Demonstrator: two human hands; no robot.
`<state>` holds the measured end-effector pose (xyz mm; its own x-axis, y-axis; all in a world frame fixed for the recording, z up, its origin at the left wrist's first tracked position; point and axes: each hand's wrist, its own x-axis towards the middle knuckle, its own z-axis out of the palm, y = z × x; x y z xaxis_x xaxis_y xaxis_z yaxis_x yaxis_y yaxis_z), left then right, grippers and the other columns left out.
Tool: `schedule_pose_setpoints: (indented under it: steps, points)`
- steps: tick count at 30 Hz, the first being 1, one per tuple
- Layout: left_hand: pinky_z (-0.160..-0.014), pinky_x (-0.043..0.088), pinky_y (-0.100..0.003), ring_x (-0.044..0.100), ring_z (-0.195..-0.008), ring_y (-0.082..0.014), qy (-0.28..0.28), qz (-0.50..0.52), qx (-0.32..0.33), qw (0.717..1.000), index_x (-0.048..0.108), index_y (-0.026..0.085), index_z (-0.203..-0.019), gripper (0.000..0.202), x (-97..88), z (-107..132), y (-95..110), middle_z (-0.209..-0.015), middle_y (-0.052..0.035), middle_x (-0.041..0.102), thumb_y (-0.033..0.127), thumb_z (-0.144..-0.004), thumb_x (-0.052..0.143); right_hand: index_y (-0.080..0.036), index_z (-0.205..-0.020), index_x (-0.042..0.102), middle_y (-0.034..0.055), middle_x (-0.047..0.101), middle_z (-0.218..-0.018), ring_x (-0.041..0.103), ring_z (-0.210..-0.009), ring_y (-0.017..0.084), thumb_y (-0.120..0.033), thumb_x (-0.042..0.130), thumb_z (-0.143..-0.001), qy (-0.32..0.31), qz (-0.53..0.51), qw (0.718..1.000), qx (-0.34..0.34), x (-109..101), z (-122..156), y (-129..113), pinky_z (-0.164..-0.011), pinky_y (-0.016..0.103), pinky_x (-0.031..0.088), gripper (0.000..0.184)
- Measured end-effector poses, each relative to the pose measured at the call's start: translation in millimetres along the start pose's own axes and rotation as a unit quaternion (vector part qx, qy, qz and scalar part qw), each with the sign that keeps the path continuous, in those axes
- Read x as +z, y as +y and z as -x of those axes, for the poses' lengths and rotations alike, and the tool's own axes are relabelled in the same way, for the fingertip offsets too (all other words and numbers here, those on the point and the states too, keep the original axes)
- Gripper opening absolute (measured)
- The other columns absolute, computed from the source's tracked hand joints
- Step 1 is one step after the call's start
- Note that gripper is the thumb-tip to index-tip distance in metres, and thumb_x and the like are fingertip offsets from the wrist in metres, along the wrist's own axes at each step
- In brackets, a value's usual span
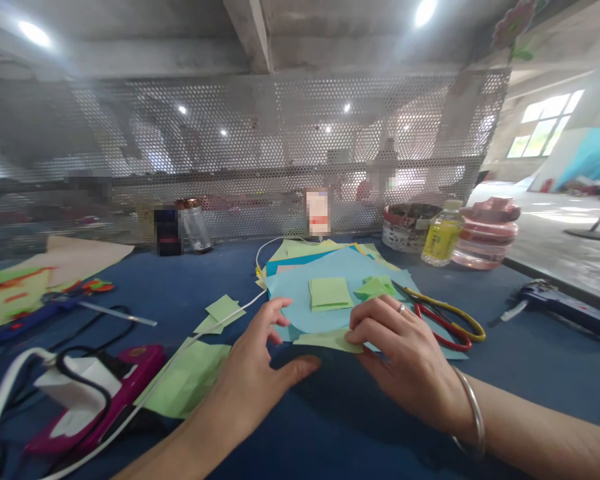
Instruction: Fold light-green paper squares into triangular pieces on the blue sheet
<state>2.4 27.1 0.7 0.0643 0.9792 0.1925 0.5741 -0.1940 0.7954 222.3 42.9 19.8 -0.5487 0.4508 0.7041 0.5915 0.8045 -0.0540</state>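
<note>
My right hand (400,347) pinches the right end of a narrow piece of light green paper (323,339) between thumb and fingers. Just left of that paper, my left hand (260,367) is open, its thumb and fingers spread apart and holding nothing. Beneath and beyond the hands lie light blue sheets (290,293) over other coloured paper. On them rest a stack of green paper squares (330,294) and some folded green pieces (375,287). Scissors (450,320) with one red and one yellow handle lie right beside my right hand.
At left are a magenta power strip (140,373), white cable (180,363), green sheets (193,380) and a blue glue gun (40,317). At right stand a yellow-labelled bottle (440,237), a pink jug (487,237) and a round container (405,230). A blue-handled tool (570,307) lies far right. Perforated metal (280,147) closes the back.
</note>
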Motion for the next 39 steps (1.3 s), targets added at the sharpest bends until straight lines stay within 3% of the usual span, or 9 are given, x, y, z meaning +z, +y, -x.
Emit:
schedule_pose_setpoints:
  steps: [3,5,9,14,20,24,27,32,39]
  points:
    - [-0.07,0.047,-0.032,0.06,-0.07,-0.0185,-0.084,0.091,-0.029,0.992,0.034,0.023,-0.141,0.071,-1.2,1.1,6.2,-0.074,0.0017,0.065,0.039,-0.08,0.065,-0.019,-0.075,0.056,0.0047,0.062,-0.084,0.052,-0.077,0.017,-0.008,0.05,-0.084,0.01,0.0,1.0,-0.001,0.0,0.2,-0.2,-0.07,0.031,0.042,0.016]
    - [-0.071,0.05,-0.032,0.063,-0.069,-0.0185,-0.138,0.147,-0.038,0.979,0.04,0.022,-0.141,0.065,-0.9,1.8,8.2,-0.067,0.0025,0.068,0.036,-0.082,0.063,-0.019,-0.076,0.057,0.0042,0.062,-0.083,0.051,-0.076,0.017,-0.006,0.049,-0.084,0.01,-0.016,1.0,-0.004,0.9,0.9,-1.1,-0.071,0.031,0.042,0.017]
    - [-0.09,0.05,-0.036,0.066,-0.094,-0.0229,-0.144,0.188,0.026,0.971,0.071,0.024,-0.111,0.029,-1.5,1.7,8.7,-0.094,-0.0013,0.074,0.032,-0.084,0.063,-0.02,-0.08,0.06,0.0047,0.061,-0.086,0.052,-0.078,0.018,-0.013,0.052,-0.088,-0.006,-0.045,0.999,0.003,2.5,1.8,-3.9,-0.073,0.032,0.043,0.014]
    - [-0.103,0.042,-0.033,0.06,-0.111,-0.0217,-0.088,0.193,0.097,0.972,0.074,0.031,-0.106,0.021,-5.6,3.1,12.4,-0.117,0.0036,0.068,0.027,-0.089,0.061,-0.023,-0.1,0.059,0.0063,0.056,-0.099,0.054,-0.09,0.021,-0.034,0.063,-0.086,0.007,-0.11,0.985,0.133,5.7,1.7,-5.2,-0.078,0.034,0.048,0.018]
    - [-0.095,0.047,-0.029,0.064,-0.1,-0.0198,-0.079,0.171,0.095,0.978,0.076,0.033,-0.1,0.02,-4.3,6.7,13.7,-0.1,0.0042,0.073,0.023,-0.088,0.063,-0.02,-0.109,0.052,0.0058,0.059,-0.098,0.055,-0.082,0.017,-0.044,0.066,-0.08,-0.064,-0.331,0.893,0.299,15.2,1.8,-2.4,-0.07,0.028,0.048,0.04]
    - [-0.09,0.049,-0.029,0.066,-0.093,-0.0192,-0.09,0.168,0.083,0.978,0.076,0.03,-0.097,0.018,-3.1,8.0,13.6,-0.095,0.004,0.073,0.023,-0.087,0.063,-0.015,-0.083,0.059,0.0001,0.055,-0.071,0.047,-0.062,0.011,-0.05,0.058,-0.083,-0.143,-0.433,0.826,0.333,17.0,-1.1,-2.0,-0.056,0.024,0.038,0.035]
    - [-0.09,0.05,-0.031,0.065,-0.098,-0.0221,-0.089,0.18,0.062,0.978,0.073,0.026,-0.105,0.021,-2.0,8.8,12.4,-0.099,0.0012,0.073,0.028,-0.085,0.065,-0.015,-0.07,0.058,-0.0022,0.051,-0.062,0.043,-0.059,0.011,-0.046,0.057,-0.082,-0.13,-0.395,0.843,0.341,13.6,-4.0,-1.9,-0.055,0.023,0.035,0.034]
    - [-0.086,0.052,-0.03,0.067,-0.094,-0.0206,-0.036,0.239,0.013,0.97,0.043,0.023,-0.138,0.062,-1.3,7.5,10.5,-0.109,-0.0025,0.071,0.033,-0.081,0.069,-0.017,-0.069,0.062,-0.0025,0.054,-0.062,0.045,-0.062,0.012,-0.039,0.057,-0.084,-0.124,-0.286,0.895,0.319,9.2,-4.3,-3.8,-0.059,0.023,0.036,0.027]
    - [-0.057,0.043,-0.023,0.058,-0.064,-0.0156,-0.115,0.177,-0.054,0.976,0.07,0.017,-0.096,0.031,-1.8,6.2,8.0,-0.07,-0.0005,0.066,0.043,-0.081,0.065,-0.018,-0.073,0.066,-0.0024,0.062,-0.065,0.052,-0.061,0.011,-0.033,0.059,-0.085,-0.125,-0.259,0.918,0.274,10.8,-0.7,-8.6,-0.058,0.021,0.038,0.021]
